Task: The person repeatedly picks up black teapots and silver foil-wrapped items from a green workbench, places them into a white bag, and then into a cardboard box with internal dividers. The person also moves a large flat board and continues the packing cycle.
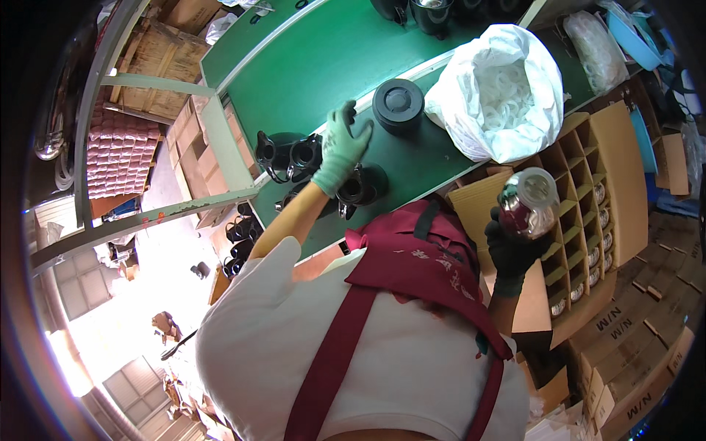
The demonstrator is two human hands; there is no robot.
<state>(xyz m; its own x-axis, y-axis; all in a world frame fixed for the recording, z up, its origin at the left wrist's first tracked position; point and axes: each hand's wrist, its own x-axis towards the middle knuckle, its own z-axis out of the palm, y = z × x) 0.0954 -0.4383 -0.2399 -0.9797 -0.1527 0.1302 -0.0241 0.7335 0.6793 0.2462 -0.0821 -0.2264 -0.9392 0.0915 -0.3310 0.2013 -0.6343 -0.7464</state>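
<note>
While the left hand [340, 149] reaches over the green worktable [294, 70] in its pale glove, I see its thumb and fingers spread apart, with nothing between them. Black jugs [362, 185] stand close around its wrist, on either side; from where I am, I cannot tell whether the glove brushes any of them. Just past the fingertips, to the right, sits a round black vessel [398, 106], its ringed top facing up.

Over on the other side, the right hand [515, 248], gloved in black, grips a shiny, silvery glass flask [531, 200]. The flask rests against the palm and rises above it, the fingers curled around its lower part and its clear, round end turned upward. Right beside it gapes a divided cardboard box [616, 151], with silvery round pieces [576, 292] showing in several of its cells. Beyond the flask, on the table's edge, slumps a white bag [460, 92] full of translucent rings [506, 95].
</note>
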